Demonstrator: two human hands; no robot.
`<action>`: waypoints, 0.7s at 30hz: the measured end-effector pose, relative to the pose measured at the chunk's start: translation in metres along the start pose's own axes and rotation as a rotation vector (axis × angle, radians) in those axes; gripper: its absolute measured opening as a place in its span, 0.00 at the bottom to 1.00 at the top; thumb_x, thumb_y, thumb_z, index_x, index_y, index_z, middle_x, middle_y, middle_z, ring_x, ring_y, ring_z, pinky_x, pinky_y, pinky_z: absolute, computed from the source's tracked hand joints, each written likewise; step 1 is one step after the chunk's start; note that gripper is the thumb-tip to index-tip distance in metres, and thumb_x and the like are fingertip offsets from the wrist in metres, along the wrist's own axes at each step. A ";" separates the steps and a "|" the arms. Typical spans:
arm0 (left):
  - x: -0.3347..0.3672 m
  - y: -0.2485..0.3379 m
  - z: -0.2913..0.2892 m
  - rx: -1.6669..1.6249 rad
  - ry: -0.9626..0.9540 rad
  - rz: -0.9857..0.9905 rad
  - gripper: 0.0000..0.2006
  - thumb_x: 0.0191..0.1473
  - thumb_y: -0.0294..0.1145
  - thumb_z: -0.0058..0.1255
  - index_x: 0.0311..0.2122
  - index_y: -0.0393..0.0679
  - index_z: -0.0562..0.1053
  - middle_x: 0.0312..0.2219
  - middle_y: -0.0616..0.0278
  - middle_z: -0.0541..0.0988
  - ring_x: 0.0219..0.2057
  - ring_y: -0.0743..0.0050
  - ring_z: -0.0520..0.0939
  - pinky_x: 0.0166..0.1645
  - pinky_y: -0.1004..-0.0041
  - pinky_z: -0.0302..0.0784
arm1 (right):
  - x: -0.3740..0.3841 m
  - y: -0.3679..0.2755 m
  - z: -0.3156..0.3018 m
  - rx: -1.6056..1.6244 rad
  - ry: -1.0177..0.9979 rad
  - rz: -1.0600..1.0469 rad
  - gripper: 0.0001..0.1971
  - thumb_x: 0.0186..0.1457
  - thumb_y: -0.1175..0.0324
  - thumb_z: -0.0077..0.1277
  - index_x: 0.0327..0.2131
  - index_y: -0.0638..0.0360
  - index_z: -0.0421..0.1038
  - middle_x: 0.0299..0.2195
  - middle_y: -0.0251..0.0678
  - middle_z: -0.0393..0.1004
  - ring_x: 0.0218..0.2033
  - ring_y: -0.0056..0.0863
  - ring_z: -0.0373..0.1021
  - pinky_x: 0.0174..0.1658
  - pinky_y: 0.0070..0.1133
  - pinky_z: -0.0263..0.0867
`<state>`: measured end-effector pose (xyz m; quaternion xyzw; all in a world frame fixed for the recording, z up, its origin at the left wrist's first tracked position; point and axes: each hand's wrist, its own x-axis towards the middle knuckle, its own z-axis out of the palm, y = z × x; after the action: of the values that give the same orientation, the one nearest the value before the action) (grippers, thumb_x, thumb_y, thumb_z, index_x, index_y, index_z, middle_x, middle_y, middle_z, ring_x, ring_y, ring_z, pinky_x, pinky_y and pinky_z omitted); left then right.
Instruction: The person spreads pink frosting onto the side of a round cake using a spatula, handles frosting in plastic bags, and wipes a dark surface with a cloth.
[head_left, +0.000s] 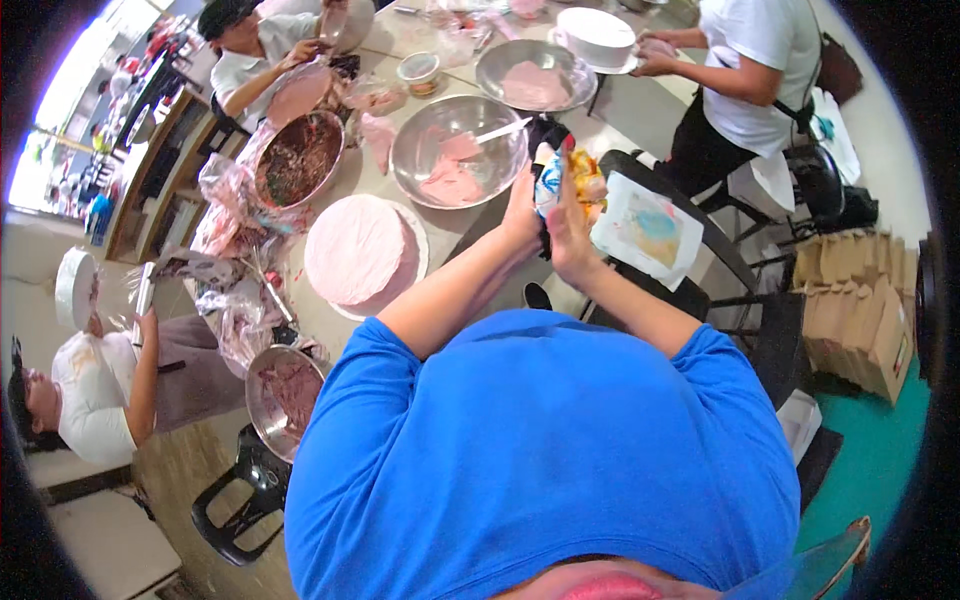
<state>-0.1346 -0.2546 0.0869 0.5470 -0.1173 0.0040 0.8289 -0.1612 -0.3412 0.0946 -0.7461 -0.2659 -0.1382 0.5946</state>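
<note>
Pale table (458, 75), near edge | right hand (573, 228): fingers straight, against multicoloured bundle (548, 187) between palms, beside that edge | left hand (521, 207): finger curl hidden, cannot tell | pink cake (355, 245) at edge | steel bowl (405, 150) beyond

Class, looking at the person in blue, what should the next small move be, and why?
Perhaps set down the multicoloured cloth: the left hand and right hand are both against it, while a white spatula rests in the metal bowl of pink frosting.

Upper left's kinda blown out by a bright window (62, 95), wooden shelving (152, 168) is set nearby, green floor (870, 455) seen lower right.
</note>
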 end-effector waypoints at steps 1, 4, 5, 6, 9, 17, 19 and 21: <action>0.000 -0.004 -0.001 -0.159 0.029 -0.132 0.10 0.51 0.32 0.42 0.38 0.43 0.69 0.29 0.65 0.73 0.30 0.79 0.73 0.35 0.75 0.71 | -0.008 -0.001 -0.001 -0.005 -0.011 0.003 0.42 0.53 0.41 0.22 0.56 0.73 0.31 0.58 0.52 0.32 0.60 0.40 0.32 0.59 0.26 0.27; 0.016 -0.001 -0.015 -0.142 0.192 -0.492 0.11 0.48 0.37 0.46 0.34 0.42 0.71 0.27 0.63 0.74 0.26 0.77 0.73 0.31 0.73 0.70 | -0.038 -0.015 -0.004 0.043 -0.104 0.075 0.41 0.53 0.39 0.22 0.56 0.69 0.38 0.57 0.51 0.43 0.59 0.39 0.38 0.59 0.27 0.29; 0.020 0.004 -0.023 0.052 0.116 -0.516 0.13 0.49 0.38 0.44 0.37 0.42 0.71 0.29 0.61 0.74 0.28 0.73 0.75 0.33 0.71 0.71 | -0.039 -0.017 -0.014 0.214 -0.238 0.214 0.38 0.53 0.41 0.26 0.55 0.67 0.43 0.55 0.49 0.48 0.58 0.39 0.43 0.58 0.27 0.33; 0.023 0.010 -0.030 0.090 0.045 -0.576 0.15 0.50 0.39 0.42 0.39 0.41 0.70 0.32 0.58 0.75 0.29 0.69 0.76 0.35 0.70 0.73 | -0.037 -0.018 -0.031 0.379 -0.385 0.347 0.35 0.53 0.43 0.29 0.54 0.65 0.48 0.53 0.47 0.53 0.56 0.38 0.48 0.58 0.26 0.38; 0.020 0.021 -0.032 -0.330 -0.385 -0.728 0.18 0.52 0.40 0.39 0.44 0.40 0.68 0.33 0.55 0.75 0.32 0.65 0.77 0.40 0.68 0.72 | -0.014 -0.020 -0.062 0.310 -0.749 0.482 0.26 0.50 0.54 0.39 0.49 0.59 0.60 0.45 0.43 0.65 0.48 0.34 0.60 0.52 0.25 0.51; -0.004 0.025 0.003 0.869 -0.162 -0.050 0.16 0.51 0.42 0.42 0.36 0.38 0.68 0.27 0.46 0.74 0.32 0.49 0.75 0.37 0.62 0.68 | 0.027 0.011 -0.060 0.794 -0.452 0.935 0.10 0.46 0.73 0.45 0.35 0.63 0.67 0.29 0.40 0.73 0.28 0.34 0.71 0.32 0.35 0.69; -0.009 0.025 0.002 0.985 -0.101 -0.018 0.14 0.50 0.37 0.43 0.37 0.39 0.68 0.28 0.42 0.74 0.34 0.45 0.74 0.37 0.61 0.68 | 0.021 0.022 -0.051 0.976 -0.336 0.999 0.10 0.46 0.77 0.44 0.35 0.64 0.67 0.29 0.41 0.72 0.29 0.36 0.71 0.32 0.38 0.69; -0.015 0.023 -0.001 1.038 -0.078 0.038 0.13 0.49 0.32 0.43 0.41 0.42 0.68 0.29 0.41 0.73 0.35 0.41 0.73 0.38 0.60 0.68 | 0.016 0.026 -0.051 1.023 -0.332 1.085 0.11 0.45 0.79 0.42 0.35 0.64 0.67 0.31 0.43 0.71 0.34 0.40 0.69 0.37 0.43 0.65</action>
<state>-0.1518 -0.2430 0.1046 0.8834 -0.1406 0.0561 0.4434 -0.1277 -0.3903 0.0945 -0.4148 0.0211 0.4275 0.8029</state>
